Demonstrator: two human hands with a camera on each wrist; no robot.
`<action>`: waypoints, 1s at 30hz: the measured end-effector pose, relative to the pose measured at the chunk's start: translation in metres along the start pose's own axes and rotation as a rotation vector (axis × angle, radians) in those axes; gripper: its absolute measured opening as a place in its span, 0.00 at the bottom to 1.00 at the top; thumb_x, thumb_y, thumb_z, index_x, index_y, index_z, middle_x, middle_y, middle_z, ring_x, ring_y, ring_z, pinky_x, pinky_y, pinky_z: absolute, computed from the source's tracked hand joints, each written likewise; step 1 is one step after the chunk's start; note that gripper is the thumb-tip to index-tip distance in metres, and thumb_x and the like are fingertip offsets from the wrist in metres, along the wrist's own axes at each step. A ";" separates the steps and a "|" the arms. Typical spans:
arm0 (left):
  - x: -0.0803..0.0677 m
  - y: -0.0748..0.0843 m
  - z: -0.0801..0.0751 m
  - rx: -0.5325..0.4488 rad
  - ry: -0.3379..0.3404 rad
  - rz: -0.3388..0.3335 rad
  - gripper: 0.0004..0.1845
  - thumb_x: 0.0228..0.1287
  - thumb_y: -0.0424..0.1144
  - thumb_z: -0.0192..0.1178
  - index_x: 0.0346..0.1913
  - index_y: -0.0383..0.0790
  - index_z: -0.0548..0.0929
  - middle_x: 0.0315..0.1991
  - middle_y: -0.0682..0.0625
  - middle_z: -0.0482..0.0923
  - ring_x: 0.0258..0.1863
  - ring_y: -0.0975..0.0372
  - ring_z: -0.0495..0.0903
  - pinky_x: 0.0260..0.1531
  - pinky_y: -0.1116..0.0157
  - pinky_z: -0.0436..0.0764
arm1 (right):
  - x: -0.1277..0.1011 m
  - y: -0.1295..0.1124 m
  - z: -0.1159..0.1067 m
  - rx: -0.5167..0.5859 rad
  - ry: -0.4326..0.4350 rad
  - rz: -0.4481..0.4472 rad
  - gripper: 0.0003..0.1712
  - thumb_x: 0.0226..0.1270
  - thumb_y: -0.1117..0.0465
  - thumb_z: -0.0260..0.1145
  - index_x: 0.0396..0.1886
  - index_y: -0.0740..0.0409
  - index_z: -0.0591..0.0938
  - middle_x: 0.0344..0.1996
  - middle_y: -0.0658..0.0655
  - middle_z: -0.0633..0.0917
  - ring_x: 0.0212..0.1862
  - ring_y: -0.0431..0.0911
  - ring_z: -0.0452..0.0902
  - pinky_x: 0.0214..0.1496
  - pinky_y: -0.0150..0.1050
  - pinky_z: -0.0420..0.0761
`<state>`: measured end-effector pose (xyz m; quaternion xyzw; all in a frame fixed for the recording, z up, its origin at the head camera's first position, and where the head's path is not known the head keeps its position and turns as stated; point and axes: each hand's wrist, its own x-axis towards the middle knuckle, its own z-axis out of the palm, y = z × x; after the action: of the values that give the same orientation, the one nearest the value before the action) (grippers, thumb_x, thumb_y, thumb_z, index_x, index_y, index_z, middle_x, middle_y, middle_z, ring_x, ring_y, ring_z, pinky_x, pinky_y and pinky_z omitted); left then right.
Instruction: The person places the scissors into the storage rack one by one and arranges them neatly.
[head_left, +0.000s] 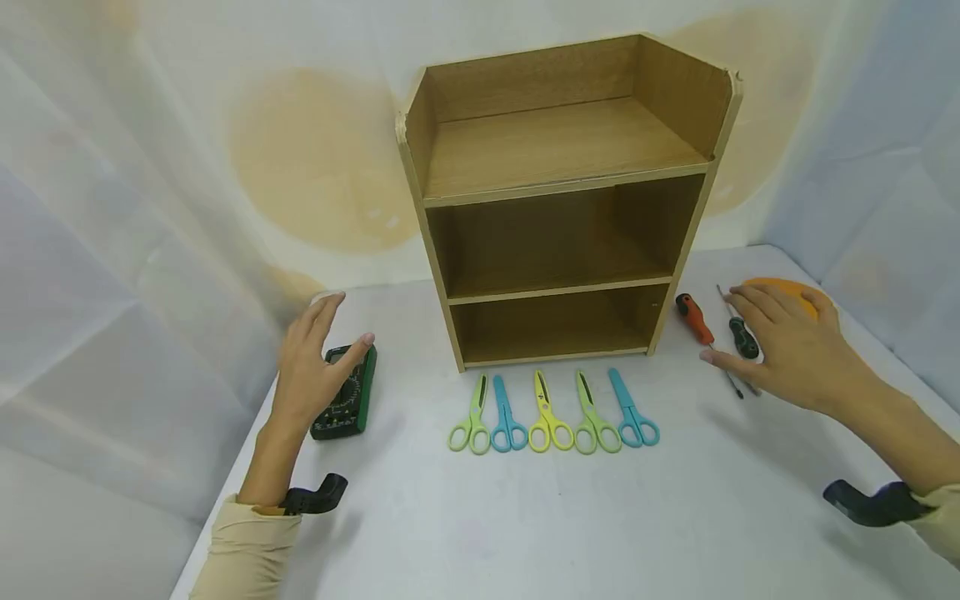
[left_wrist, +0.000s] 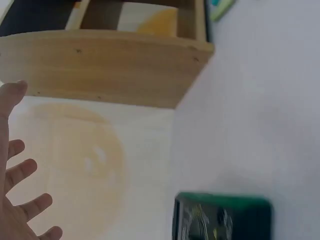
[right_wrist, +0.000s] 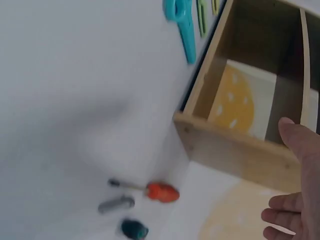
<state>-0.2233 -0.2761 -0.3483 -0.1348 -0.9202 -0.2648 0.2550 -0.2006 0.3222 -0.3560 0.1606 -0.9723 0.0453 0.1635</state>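
Note:
My left hand (head_left: 318, 362) hovers with straight, spread fingers (left_wrist: 22, 172) just over a green and black multimeter (head_left: 347, 392) (left_wrist: 222, 217) lying at the table's left. It holds nothing. My right hand (head_left: 780, 337) is spread flat over the right side, above a black-handled screwdriver (head_left: 743, 336) (right_wrist: 134, 229) and beside an orange-handled screwdriver (head_left: 695, 319) (right_wrist: 161, 191). An orange object (head_left: 787, 292) lies partly hidden under that hand. The thumb (right_wrist: 305, 150) shows in the right wrist view.
A wooden three-tier shelf (head_left: 562, 196) (left_wrist: 105, 65) (right_wrist: 235, 145) stands at the back centre, its tiers bare. Several coloured scissors (head_left: 551, 412) lie in a row in front of it. White cloth walls surround the white table (head_left: 570, 525).

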 end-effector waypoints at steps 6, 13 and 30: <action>0.013 0.023 0.015 -0.237 0.081 -0.027 0.35 0.67 0.54 0.65 0.75 0.61 0.67 0.72 0.54 0.64 0.69 0.53 0.64 0.62 0.41 0.65 | -0.001 -0.024 0.002 0.023 -0.057 -0.005 0.54 0.60 0.28 0.65 0.68 0.69 0.71 0.65 0.71 0.70 0.67 0.68 0.61 0.61 0.72 0.55; 0.033 0.050 0.032 -0.347 0.150 0.025 0.31 0.68 0.53 0.65 0.72 0.60 0.70 0.68 0.59 0.69 0.63 0.56 0.71 0.59 0.48 0.71 | -0.006 -0.043 0.012 0.108 -0.068 -0.033 0.45 0.61 0.36 0.71 0.64 0.66 0.76 0.60 0.70 0.76 0.64 0.66 0.64 0.63 0.71 0.55; 0.042 0.079 0.054 -0.471 0.199 -0.002 0.30 0.68 0.52 0.64 0.71 0.56 0.72 0.65 0.60 0.72 0.59 0.57 0.74 0.59 0.52 0.72 | -0.019 -0.069 0.041 0.179 -0.134 -0.128 0.22 0.62 0.49 0.75 0.50 0.58 0.87 0.49 0.59 0.85 0.56 0.59 0.76 0.57 0.63 0.67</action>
<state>-0.2498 -0.1763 -0.3322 -0.1629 -0.8037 -0.4838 0.3058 -0.1732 0.2565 -0.3984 0.2389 -0.9609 0.1107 0.0859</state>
